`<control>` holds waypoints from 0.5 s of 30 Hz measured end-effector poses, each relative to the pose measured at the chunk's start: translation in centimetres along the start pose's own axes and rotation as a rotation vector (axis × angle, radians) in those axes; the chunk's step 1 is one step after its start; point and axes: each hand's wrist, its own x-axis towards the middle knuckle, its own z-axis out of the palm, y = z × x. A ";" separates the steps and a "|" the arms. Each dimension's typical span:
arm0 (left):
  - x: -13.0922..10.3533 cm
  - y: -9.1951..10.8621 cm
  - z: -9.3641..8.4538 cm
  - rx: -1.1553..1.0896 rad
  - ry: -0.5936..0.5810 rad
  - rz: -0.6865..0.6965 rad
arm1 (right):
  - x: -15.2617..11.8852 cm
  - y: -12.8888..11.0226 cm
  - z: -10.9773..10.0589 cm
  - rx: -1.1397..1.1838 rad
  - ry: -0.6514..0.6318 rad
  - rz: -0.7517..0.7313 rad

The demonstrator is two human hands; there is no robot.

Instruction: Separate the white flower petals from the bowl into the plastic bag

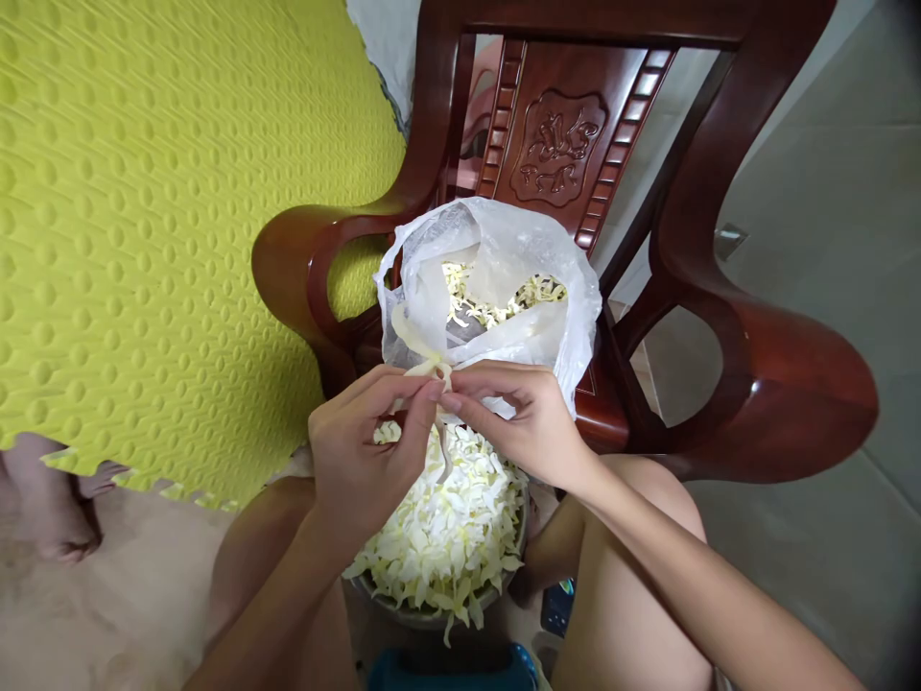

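Between my fingertips is a pale cream flower with long petals. My left hand pinches it from the left, thumb and forefinger together. From the right, my right hand grips it with thumb and forefinger, and the fingertips of both hands nearly meet. Just below the hands, a round metal basin is heaped with white and yellowish flowers. Right behind the hands, a white plastic bag stands with its mouth wide, and small yellowish flower pieces lie inside it.
The bag rests on a carved dark-red wooden chair with broad curved armrests. A yellow bumpy foam mat stands at the left. Another person's foot shows at the left edge. A teal object lies below the basin.
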 end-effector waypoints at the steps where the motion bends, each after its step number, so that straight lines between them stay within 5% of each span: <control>1: 0.1 0.0 -0.1 0.028 -0.002 0.050 | -0.1 0.0 0.0 0.013 -0.036 0.005; 4: 0.4 0.1 -0.1 0.118 -0.029 0.151 | -0.2 0.1 0.0 0.060 -0.108 0.019; 9: 0.6 -0.2 0.0 0.045 -0.081 0.057 | -0.2 0.1 0.0 0.098 -0.106 0.099; 15: 0.0 -0.4 0.9 0.248 -0.010 0.225 | -0.6 0.4 0.6 -0.260 -0.011 -0.062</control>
